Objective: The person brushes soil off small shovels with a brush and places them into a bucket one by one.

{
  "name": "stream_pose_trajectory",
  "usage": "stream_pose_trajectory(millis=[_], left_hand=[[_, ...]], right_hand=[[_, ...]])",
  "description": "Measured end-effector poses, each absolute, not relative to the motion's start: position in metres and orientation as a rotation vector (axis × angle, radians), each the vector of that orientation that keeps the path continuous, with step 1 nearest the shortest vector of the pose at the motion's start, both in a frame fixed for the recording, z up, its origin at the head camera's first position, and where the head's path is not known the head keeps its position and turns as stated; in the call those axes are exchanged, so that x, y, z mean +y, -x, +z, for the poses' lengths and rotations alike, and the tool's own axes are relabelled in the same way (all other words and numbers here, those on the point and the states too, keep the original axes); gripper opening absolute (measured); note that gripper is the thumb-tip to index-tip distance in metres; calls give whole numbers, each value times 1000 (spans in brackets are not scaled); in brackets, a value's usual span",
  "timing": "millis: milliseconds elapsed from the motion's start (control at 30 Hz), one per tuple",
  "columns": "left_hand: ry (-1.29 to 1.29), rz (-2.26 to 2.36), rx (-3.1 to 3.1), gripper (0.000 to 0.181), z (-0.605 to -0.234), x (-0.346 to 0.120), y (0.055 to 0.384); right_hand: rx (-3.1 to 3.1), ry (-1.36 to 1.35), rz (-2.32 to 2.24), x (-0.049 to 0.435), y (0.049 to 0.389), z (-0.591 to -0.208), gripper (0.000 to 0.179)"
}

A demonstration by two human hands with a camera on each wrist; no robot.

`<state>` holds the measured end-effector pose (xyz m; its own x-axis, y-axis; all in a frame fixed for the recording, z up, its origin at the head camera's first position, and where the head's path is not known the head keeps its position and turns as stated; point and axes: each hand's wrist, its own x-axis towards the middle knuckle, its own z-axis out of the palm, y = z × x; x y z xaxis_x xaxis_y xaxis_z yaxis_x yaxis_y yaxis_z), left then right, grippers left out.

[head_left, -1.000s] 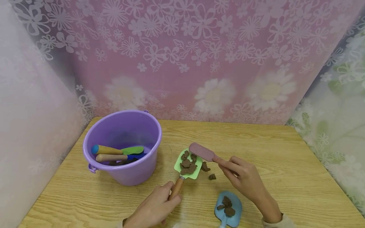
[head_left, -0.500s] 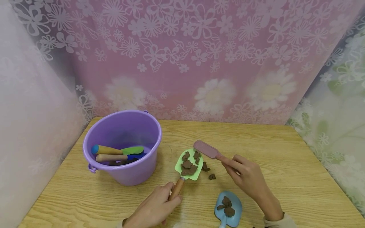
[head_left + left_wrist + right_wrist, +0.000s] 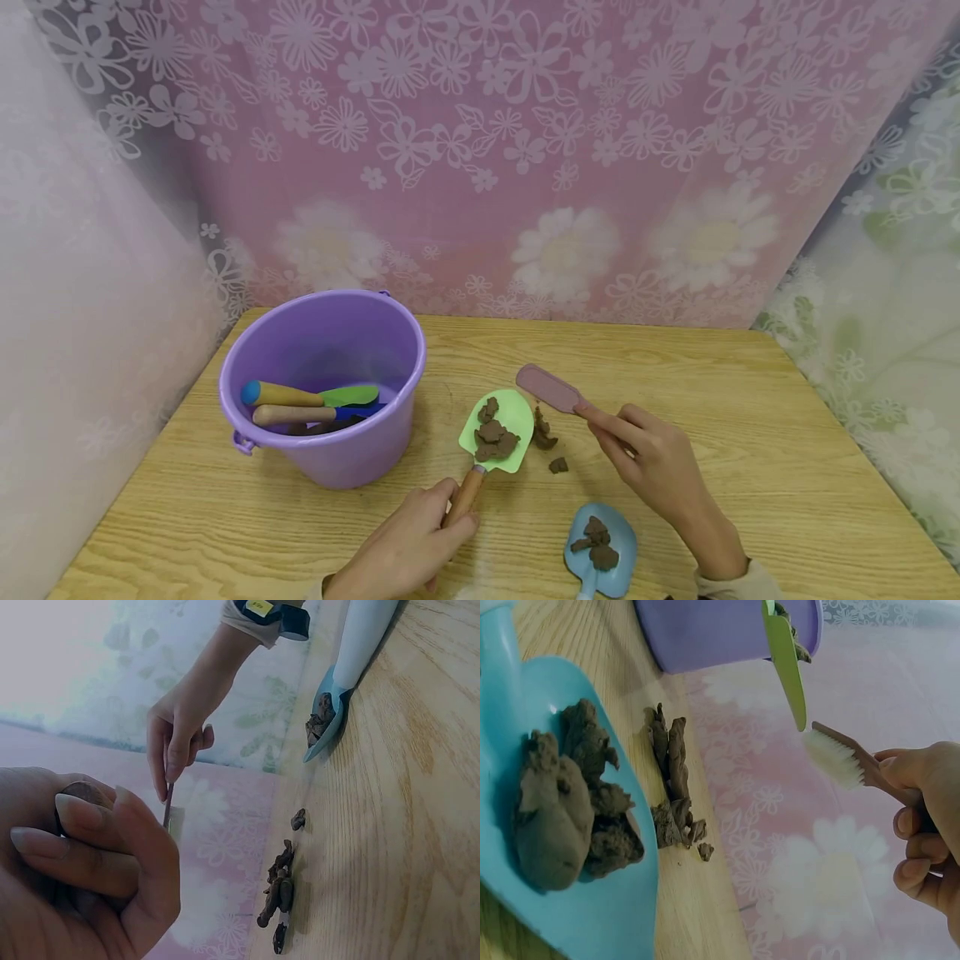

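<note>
My left hand [image 3: 411,537] grips the wooden handle of a green toy shovel [image 3: 517,408], which is held above the table. Several brown clay lumps [image 3: 495,440] lie on the left part of its blade. In my right hand [image 3: 648,458] is a pinkish-brown brush [image 3: 549,388], pinched by the handle, its back facing up. The right wrist view shows the white bristles [image 3: 836,759] beside the tip of the green blade [image 3: 786,671], apart from it. Loose clay bits [image 3: 543,433] lie on the table beneath the blade's right edge, with a small crumb [image 3: 558,465] nearer me.
A purple bucket [image 3: 352,462] stands at the left, holding tools with wooden handles, one with a green blade [image 3: 351,395]. At the front right lies a blue shovel [image 3: 626,533] with clay on it. A floral curtain [image 3: 480,250] hangs behind the wooden table [image 3: 712,375].
The brush has moved right and away from the green shovel's blade. A clay piece on the blade's right side has dropped to the table beside other bits. My left hand has hardly moved.
</note>
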<state>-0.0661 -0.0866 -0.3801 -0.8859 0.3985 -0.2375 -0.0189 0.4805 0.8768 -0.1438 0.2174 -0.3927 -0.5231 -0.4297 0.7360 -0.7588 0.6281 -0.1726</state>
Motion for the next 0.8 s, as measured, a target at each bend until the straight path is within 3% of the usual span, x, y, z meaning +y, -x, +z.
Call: stream_pose_trajectory(millis=[400,800], left_hand=[[-326,1387,2291,18,-381,-86,66],[-338,1395,2298,17,-382,-86,66]], right_hand=[[-2109,-1087,827,195,135,-390,30],[-2175,-1044,766,195,134,-389,33]])
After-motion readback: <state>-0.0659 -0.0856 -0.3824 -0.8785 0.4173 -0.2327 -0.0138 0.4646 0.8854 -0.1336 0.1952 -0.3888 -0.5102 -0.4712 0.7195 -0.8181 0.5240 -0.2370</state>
